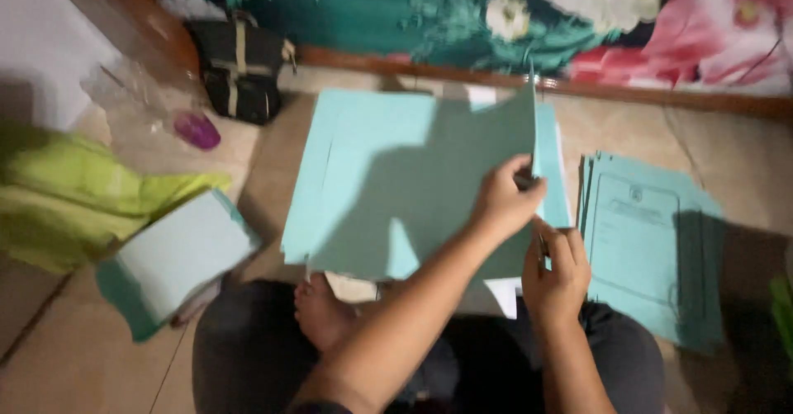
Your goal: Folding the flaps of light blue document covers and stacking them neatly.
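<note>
Presently the left hand (505,203) pinches the right edge of a pale teal cardstock folder cover (413,183), lifted over the person's lap on the tiled floor (83,356). Just right of that cover, the right hand (555,269) is closed on a small dark object, apparently a stapler. Judged light, semi-stiff, crease-prone; best held at its edge. A stack of teal folders (648,249) lies further right of the cover.

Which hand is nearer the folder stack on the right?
Right hand, just beside the folder stack. Left hand is farther, gripping the raised teal cover.
</note>
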